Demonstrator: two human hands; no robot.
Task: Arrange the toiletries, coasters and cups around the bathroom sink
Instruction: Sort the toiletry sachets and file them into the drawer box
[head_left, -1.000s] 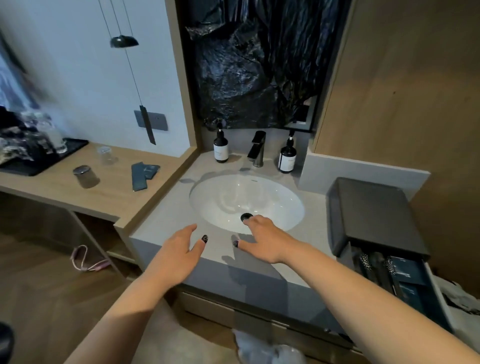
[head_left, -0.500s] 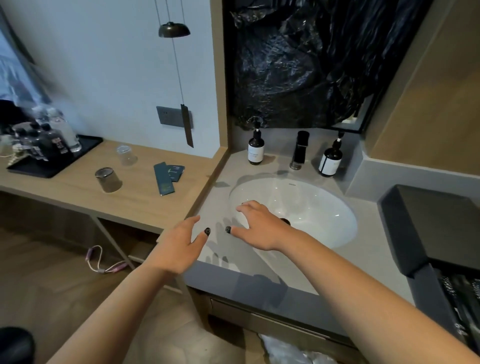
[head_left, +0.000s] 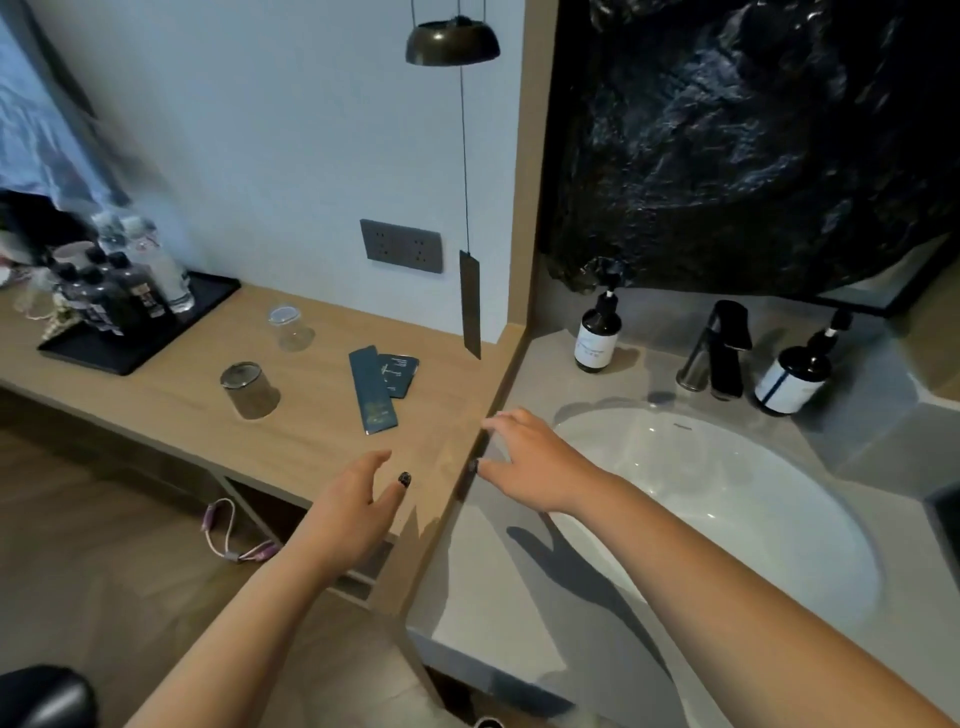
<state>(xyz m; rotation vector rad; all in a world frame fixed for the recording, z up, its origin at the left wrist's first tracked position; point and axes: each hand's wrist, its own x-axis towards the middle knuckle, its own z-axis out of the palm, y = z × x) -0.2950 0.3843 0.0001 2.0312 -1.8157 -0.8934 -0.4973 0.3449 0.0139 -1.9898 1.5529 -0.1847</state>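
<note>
Now I note both hands, left hand (head_left: 358, 499) and right hand (head_left: 524, 462), have swung from over the sink (head_left: 727, 499) toward the wooden counter (head_left: 182, 400), fingers spread and empty, nearing the dark packets (head_left: 382, 387) and upturned cups (head_left: 249, 389).

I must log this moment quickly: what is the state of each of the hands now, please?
Left hand: open, fingers relaxed, holding nothing, over the wooden counter.
Right hand: open, fingers spread, holding nothing, by the sink.
</note>
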